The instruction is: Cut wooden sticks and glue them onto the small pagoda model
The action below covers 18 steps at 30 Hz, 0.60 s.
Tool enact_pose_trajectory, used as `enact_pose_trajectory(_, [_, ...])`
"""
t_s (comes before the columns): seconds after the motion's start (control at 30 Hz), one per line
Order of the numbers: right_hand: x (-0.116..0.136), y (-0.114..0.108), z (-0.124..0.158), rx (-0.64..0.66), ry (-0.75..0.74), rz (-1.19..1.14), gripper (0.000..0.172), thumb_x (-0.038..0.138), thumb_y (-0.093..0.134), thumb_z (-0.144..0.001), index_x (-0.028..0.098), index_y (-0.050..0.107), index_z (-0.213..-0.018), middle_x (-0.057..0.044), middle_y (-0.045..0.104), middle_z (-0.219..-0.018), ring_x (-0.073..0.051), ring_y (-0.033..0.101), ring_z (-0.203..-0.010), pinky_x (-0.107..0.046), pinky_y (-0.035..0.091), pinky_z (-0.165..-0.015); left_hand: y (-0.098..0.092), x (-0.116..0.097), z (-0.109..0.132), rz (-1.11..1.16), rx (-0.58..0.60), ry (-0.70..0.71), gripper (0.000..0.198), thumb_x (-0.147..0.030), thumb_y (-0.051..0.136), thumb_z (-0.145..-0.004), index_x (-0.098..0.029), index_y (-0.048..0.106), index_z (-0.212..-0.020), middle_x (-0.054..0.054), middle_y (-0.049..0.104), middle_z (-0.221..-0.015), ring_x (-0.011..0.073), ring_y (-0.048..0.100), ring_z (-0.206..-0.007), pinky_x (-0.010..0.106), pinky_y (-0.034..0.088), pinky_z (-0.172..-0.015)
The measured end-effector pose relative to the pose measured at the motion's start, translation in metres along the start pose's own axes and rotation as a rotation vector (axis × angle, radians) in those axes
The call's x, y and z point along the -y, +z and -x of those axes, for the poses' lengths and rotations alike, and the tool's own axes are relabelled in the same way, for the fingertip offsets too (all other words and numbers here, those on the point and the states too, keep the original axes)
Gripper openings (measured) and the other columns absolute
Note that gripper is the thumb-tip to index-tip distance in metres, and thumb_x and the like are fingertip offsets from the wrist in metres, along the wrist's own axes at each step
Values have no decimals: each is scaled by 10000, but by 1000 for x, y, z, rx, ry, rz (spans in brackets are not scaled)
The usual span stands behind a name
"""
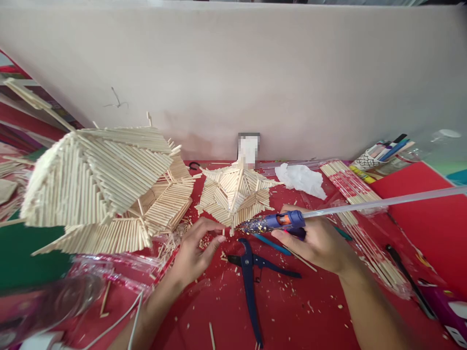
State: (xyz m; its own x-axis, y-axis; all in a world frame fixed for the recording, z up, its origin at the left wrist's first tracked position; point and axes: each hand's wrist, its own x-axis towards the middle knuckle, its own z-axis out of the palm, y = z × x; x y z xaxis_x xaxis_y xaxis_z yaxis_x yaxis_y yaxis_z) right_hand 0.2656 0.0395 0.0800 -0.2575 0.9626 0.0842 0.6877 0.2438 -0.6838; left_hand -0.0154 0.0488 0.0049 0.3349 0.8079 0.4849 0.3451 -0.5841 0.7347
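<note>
My right hand (324, 243) is wrapped round a blue hot glue gun (268, 222) spotted with bits of wood, a long clear glue stick (379, 200) jutting from its back. The gun's nozzle lies close to the front corner of a small star-shaped roof (237, 189) built of thin wooden sticks. At that same corner, my left hand (197, 250) pinches a short piece of stick (224, 233) between thumb and forefinger. Whether the piece touches the roof, I cannot tell. Below the gun lies a dark blue cutter (248, 282) with its handles spread.
A larger stick-built roof model (109, 180) stands at left. To the right are packs of sticks (350, 184), a crumpled white tissue (301, 180), a pen holder (368, 158) and a red sheet (426, 209). Wood scraps litter the red table (292, 316); a white cable (116, 323) crosses the lower left.
</note>
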Motion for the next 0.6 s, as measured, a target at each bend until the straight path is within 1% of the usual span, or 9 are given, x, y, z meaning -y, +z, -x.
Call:
enact_pose_trajectory(0.2, [3, 3, 0, 43, 1, -17, 278, 481, 608, -923, 240, 568, -789, 27, 579, -660, -149, 511, -567, -266, 384, -538, 1, 0, 1, 10, -3, 0, 85, -228, 659, -990, -219, 667, -1075, 22, 715, -943, 157, 698, -860, 269, 570, -763])
enact_pose_trajectory(0.4, [1, 4, 0, 65, 22, -37, 292, 502, 620, -919, 241, 556, -805, 21, 597, -691, -156, 534, -589, -266, 392, -540, 1, 0, 1, 13, -1, 2, 105, -237, 676, -982, -217, 683, -1085, 24, 726, -945, 157, 699, -860, 273, 576, -773])
enact_pose_trajectory(0.5, [2, 4, 1, 66, 26, -38, 303, 507, 620, -922, 240, 542, -803, 24, 588, -689, -156, 536, -595, -264, 398, -548, 1, -1, 1, 3, -2, 9, 107, -252, 676, -985, -213, 688, -1084, 28, 732, -945, 158, 703, -865, 274, 578, -778])
enact_pose_trajectory(0.6, [3, 5, 2, 70, 15, -41, 322, 503, 617, -929, 238, 516, -777, 30, 565, -674, -146, 516, -577, -261, 379, -534, 1, -1, 1, 0, -7, 15, 108, -265, 675, -987, -213, 689, -1082, 27, 732, -938, 155, 703, -856, 272, 578, -773])
